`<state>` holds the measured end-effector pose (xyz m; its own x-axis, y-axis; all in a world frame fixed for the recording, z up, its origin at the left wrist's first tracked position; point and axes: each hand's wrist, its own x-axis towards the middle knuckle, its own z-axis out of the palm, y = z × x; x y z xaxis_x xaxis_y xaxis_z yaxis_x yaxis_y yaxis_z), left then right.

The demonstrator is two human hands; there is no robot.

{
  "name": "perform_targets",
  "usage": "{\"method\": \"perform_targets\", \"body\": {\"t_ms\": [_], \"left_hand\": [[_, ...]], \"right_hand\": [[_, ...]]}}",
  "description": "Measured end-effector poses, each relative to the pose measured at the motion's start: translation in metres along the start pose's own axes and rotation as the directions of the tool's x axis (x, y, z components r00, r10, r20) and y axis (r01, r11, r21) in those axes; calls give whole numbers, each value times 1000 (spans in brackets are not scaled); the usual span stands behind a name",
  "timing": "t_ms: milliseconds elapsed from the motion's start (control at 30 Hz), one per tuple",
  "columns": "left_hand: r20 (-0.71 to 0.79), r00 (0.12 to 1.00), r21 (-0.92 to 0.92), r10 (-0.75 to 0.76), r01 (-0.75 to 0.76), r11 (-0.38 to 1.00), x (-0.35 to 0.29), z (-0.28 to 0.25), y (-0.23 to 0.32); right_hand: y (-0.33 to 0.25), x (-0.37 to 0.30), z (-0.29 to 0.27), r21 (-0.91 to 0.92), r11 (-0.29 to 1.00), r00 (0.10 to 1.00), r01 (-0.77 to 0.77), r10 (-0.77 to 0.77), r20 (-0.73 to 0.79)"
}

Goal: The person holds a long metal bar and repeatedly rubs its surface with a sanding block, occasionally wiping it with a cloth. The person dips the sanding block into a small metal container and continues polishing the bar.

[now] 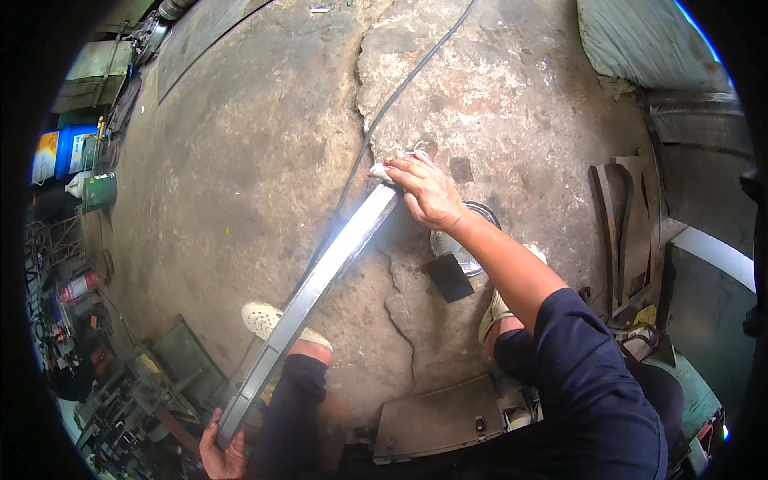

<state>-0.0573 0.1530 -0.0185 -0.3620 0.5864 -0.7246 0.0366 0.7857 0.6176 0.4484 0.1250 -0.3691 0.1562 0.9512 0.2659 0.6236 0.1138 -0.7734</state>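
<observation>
A long grey metal bar (314,298) with a bright, shiny upper face slants from the lower left up to the middle of the head view. My left hand (223,454) grips its near end, fingers wrapped around the edge. At the far end, my right hand (428,192) presses a crumpled white rag (381,172) against the bar. Part of the rag is hidden under the fingers. A slot shows in the bar's face toward the near end.
Beside my right forearm lie a round metal-rimmed container (442,242) and a dark square sheet (450,278). A black cable (398,94) crosses the cracked concrete floor. Blue bucket (74,150) and cluttered tools stand left; metal plates (634,216) lean right.
</observation>
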Motion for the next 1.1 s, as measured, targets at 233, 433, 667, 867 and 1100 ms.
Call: {"method": "perform_targets", "body": {"t_ms": [233, 433, 667, 867, 1100], "left_hand": [[13, 1000, -15, -27, 27, 1000, 11, 3, 3], [9, 1000, -22, -22, 22, 1000, 11, 3, 7], [-25, 998, -33, 51, -51, 998, 17, 8, 5], [-16, 999, 6, 35, -34, 999, 16, 7, 14], [-34, 998, 28, 53, -53, 998, 17, 4, 10]], "right_hand": [[70, -3, -34, -467, 869, 951, -163, 264, 160], [57, 40, -112, -158, 865, 860, -476, 420, -290], [32, 32, -99, 846, 213, 501, -488, 862, 72], [-137, 39, 4, 563, 770, 952, -300, 205, 226], [-172, 1, 45, 99, 994, 998, 51, -48, -36]]}}
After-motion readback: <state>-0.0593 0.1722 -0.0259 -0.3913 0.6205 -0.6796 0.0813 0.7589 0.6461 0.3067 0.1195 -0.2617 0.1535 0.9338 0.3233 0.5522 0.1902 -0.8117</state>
